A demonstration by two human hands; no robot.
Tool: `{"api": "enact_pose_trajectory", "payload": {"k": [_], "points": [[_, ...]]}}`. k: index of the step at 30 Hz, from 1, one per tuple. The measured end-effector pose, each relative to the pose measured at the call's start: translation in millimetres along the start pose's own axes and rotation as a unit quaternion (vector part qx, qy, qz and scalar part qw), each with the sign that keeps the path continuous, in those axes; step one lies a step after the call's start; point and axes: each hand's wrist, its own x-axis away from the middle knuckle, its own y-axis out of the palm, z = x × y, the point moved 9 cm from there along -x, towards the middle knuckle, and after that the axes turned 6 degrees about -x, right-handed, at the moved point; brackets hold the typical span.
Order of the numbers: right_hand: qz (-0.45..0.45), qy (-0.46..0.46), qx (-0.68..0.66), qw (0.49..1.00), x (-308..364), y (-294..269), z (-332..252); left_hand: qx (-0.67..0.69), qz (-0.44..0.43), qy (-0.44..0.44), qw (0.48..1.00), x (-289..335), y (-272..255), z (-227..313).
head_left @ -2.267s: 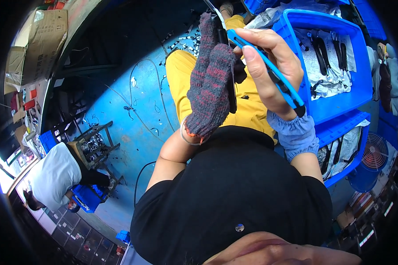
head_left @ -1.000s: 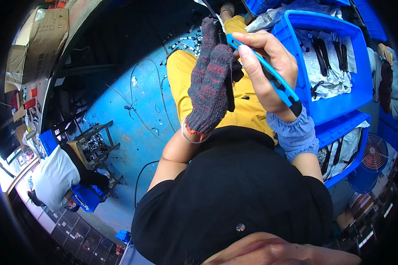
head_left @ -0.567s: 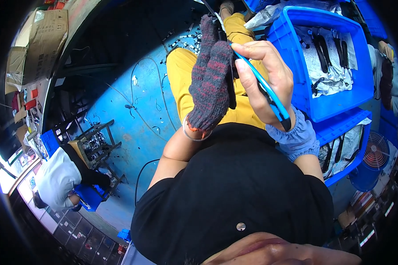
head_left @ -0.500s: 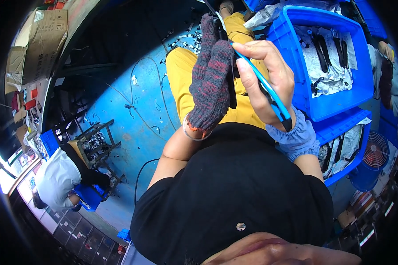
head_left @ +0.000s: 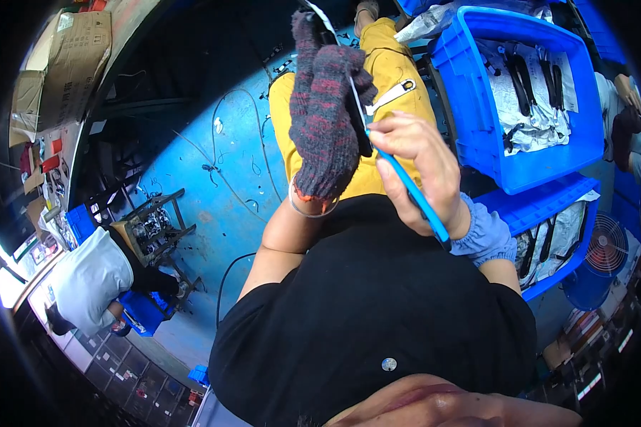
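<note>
Head view: gloved left hand (head_left: pixel 326 114) is gripping a dark part (head_left: pixel 356 117) over the lap, bare right hand (head_left: pixel 417 167) is pinching a blue tool (head_left: pixel 413 199) against it, work apparently mid-way, blue bin (head_left: pixel 477 128) beside

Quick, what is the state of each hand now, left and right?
Left hand: in a dark knit glove, closed around a dark part that is mostly hidden.
Right hand: bare, closed on a thin blue-handled tool.
</note>
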Motion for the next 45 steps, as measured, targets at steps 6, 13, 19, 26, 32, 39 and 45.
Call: {"api": "enact_pose_trajectory", "payload": {"k": [6,13,19,26,32,39,45], "points": [[-0.018,0.003,-0.076,0.997,17,10,-3,0.027,0.071,-0.022,0.997,-5,-16,0],[-0.076,-0.132,-0.084,0.985,15,21,-12,-0.075,0.061,0.069,0.993,4,-22,18],[-0.187,-0.206,-0.101,0.955,14,15,0,-0.144,-0.105,0.031,0.984,8,0,7],[-0.121,-0.11,-0.202,0.966,-8,-15,8,-0.198,-0.223,0.011,0.954,8,21,-10],[-0.153,-0.094,-0.046,0.983,-11,2,18,-0.359,-0.226,0.138,0.895,16,19,-3],[-0.127,0.019,-0.185,0.974,-9,1,38,-0.345,-0.305,0.13,0.878,15,25,-23],[-0.206,0.207,-0.296,0.909,4,23,67,-0.282,-0.273,-0.079,0.916,29,16,-46]]}}
